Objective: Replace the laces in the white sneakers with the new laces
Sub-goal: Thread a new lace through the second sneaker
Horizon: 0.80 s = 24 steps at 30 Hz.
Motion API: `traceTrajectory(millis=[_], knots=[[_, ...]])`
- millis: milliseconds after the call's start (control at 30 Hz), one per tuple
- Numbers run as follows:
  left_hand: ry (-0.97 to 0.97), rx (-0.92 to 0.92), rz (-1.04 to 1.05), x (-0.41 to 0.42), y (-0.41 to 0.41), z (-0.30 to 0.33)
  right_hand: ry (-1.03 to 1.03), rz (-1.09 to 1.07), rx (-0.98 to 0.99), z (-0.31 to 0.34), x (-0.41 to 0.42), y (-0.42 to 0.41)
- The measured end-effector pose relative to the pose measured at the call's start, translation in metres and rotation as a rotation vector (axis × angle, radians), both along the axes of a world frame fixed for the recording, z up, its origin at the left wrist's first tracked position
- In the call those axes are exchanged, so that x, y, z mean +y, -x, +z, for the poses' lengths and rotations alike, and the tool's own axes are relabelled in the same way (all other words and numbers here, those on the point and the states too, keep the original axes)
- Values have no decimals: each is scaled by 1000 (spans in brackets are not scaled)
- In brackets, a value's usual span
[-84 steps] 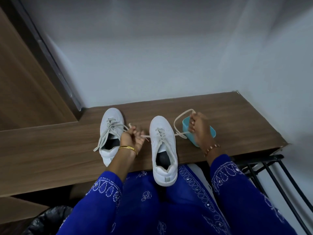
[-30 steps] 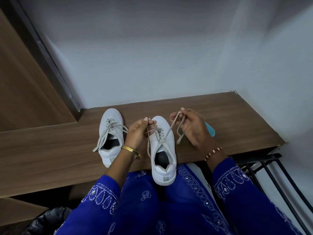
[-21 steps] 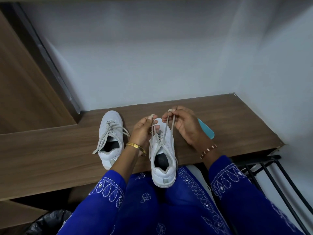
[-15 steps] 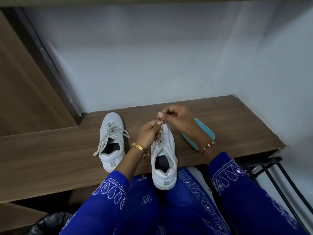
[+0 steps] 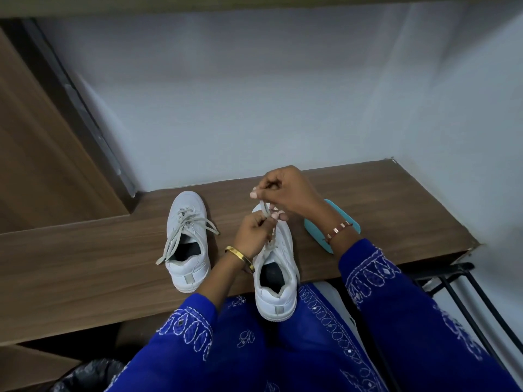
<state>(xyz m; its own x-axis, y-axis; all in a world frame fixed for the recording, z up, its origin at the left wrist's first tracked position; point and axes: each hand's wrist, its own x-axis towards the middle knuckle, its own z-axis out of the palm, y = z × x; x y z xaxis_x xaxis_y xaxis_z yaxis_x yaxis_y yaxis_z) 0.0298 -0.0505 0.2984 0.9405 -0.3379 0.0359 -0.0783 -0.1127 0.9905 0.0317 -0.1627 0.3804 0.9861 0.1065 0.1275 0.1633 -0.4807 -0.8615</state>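
- Right now you are sitting at a wooden shelf (image 5: pixel 368 199) that is running along a pale wall (image 5: pixel 254 94), looking down at your own two hands.
- Your left hand (image 5: pixel 252 233) is closing its fingers around the lace (image 5: pixel 266 215) just above the tongue of the right sneaker (image 5: pixel 276 267), with the fingertips curling in tight.
- Your right hand (image 5: pixel 285 190) is hovering just above the left one, pinching the upper part of the same lace between thumb and fingertips, so both hands are gripping it.
- The lace is rising from the eyelets up into your two grips; where its ends are lying is hidden by your fingers.
- The right sneaker is sitting with its toe on the shelf and its heel hanging over the near edge above your lap.
- The left sneaker (image 5: pixel 188 241) is resting flat on the shelf just beside your left wrist, its grey lace (image 5: pixel 181 233) lying loose and untied, with one end trailing off to the left.
- A turquoise lid (image 5: pixel 317 233) is lying on the shelf behind your right wrist, partly covered by it.
- You are wearing blue embroidered sleeves (image 5: pixel 382 278), a gold bangle (image 5: pixel 240 258) on the left wrist and a beaded bracelet (image 5: pixel 338 230) on the right.
- A black metal rack (image 5: pixel 458 292) is standing at the shelf's right end.
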Motion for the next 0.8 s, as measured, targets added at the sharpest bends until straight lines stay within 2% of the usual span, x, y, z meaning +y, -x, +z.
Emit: traceTrajectory(millis=[100, 267, 433, 533, 667, 800], knots=[[88, 94, 25, 4, -4, -5, 14, -163, -42, -8, -14, -2], [126, 139, 20, 7, -9, -3, 214, -117, 43, -38, -22, 12], [106, 135, 7, 8, -9, 0, 168, -213, -25, -48, -17, 13], [120, 195, -36, 12, -11, 2, 162, -253, -51, -53, -13, 13], [174, 272, -50, 12, -13, 1, -1, -378, 15, -57, -10, 11], [260, 381, -62, 15, -15, -8, -425, -427, 222, -58, -10, 18]])
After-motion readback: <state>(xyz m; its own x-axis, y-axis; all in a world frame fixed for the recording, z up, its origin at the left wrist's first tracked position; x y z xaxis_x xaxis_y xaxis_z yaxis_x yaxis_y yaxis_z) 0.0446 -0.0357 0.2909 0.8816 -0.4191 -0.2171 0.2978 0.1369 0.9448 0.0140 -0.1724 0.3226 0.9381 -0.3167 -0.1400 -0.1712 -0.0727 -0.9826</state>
